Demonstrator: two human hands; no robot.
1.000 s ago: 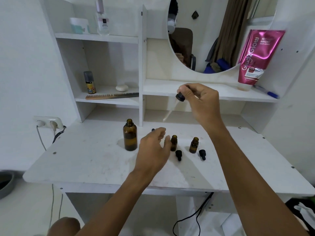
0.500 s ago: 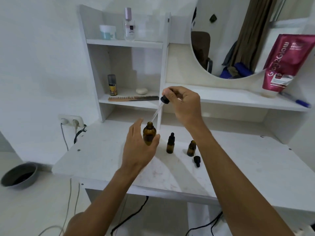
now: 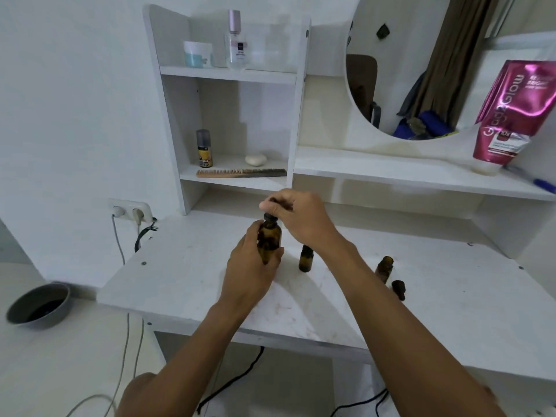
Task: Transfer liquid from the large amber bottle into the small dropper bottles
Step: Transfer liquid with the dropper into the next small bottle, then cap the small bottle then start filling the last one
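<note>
Spillage is the danger: my left hand (image 3: 252, 269) grips the large amber bottle (image 3: 270, 240) over the table (image 3: 180, 281), my right hand (image 3: 304, 221) pinches the dropper (image 3: 270, 217) at its mouth, and a tilt or a fast pull may drip. Its level I cannot tell. To the right, a small dropper bottle (image 3: 306, 261) stands near; the open small bottle (image 3: 384, 267) stands further, contents unseen.

White vanity desk (image 3: 180, 284) with shelves (image 3: 228, 75), round mirror (image 3: 400, 70), white walls (image 3: 75, 100).

The white table (image 3: 180, 281) is carrying 2 upright amber bottles: the first small dropper bottle (image 3: 306, 261) is standing mid-table, the second small dropper bottle (image 3: 384, 267) is standing to its right, and 1 black dropper cap (image 3: 398, 288) is lying just beside the second.
</note>
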